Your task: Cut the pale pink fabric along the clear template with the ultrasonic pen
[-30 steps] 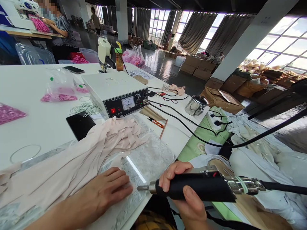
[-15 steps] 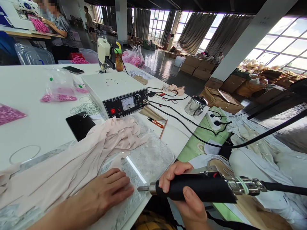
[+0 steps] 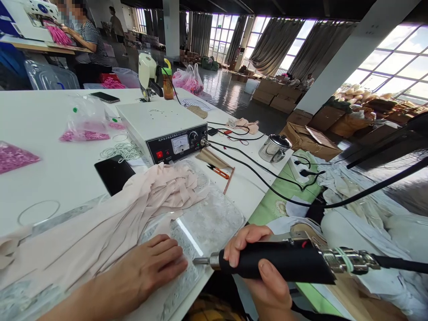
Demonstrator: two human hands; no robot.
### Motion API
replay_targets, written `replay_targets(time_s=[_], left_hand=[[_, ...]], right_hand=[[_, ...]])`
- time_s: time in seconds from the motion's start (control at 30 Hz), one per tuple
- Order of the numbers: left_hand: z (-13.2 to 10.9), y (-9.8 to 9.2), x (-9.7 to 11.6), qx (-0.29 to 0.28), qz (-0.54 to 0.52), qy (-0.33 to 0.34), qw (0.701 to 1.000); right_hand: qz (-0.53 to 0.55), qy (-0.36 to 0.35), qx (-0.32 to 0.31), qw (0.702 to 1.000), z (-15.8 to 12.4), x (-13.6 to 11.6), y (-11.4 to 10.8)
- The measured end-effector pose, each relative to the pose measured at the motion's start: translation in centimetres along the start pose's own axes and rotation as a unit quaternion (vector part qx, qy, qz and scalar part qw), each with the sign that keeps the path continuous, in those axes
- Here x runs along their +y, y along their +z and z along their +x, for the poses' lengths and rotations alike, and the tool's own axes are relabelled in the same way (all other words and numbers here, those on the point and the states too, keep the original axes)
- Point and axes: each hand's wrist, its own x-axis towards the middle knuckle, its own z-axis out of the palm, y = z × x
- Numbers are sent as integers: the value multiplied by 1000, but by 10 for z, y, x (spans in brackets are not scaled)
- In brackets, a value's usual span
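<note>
My right hand [image 3: 257, 267] is wrapped around a black handheld ultrasonic welding tool [image 3: 274, 261], fingers over the top and thumb along the near side. The tool lies nearly level, its metal tip [image 3: 201, 261] pointing left, a small gap from my left fingertips. Palm down at the table's near edge, my left hand [image 3: 150, 267] has its fingers together on a pale pink fabric strip [image 3: 165, 225]; its thumb is hidden underneath. A long bunch of pale pink fabric strips [image 3: 110, 223] stretches across the clear sheet [image 3: 217, 214] beyond that hand.
Behind the fabric stands a control box [image 3: 177, 145], with black cables [image 3: 254, 171] running right. Around it are a dark phone [image 3: 113, 174], orange thread snips [image 3: 219, 171], a lidded glass mug [image 3: 274, 148] and bags of pink pieces [image 3: 85, 129]. White cloth [image 3: 347, 223] is heaped at right.
The view has shifted slightly, so the table things appear a little further right. A distant standing person has moved left. Both hands keep about the same pose, the tool still in my right hand.
</note>
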Motion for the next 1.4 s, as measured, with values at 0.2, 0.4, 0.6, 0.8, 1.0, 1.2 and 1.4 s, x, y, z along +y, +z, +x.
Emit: replay_targets(time_s=[0.2, 0.4, 0.6, 0.8, 1.0, 1.2, 1.4], left_hand=[[1, 1, 0, 34, 10, -8, 999], [0, 1, 1, 27, 16, -1, 1000], [1, 0, 1, 34, 10, 2, 999], [2, 0, 1, 36, 22, 2, 999], [-2, 3, 1, 27, 19, -1, 999], [0, 1, 1, 52, -3, -6, 999], [2, -1, 0, 51, -8, -1, 999]], right_hand=[[-5, -1, -12, 1000, -2, 2, 2], [-23, -8, -31, 999, -2, 5, 2], [-54, -33, -71, 995, -1, 8, -3], [-41, -16, -72, 996, -4, 4, 0], [-47, 10, -64, 997, -8, 1, 2], [-65, -10, -88, 994, -6, 4, 0], [-62, -17, -66, 996, -6, 2, 1]])
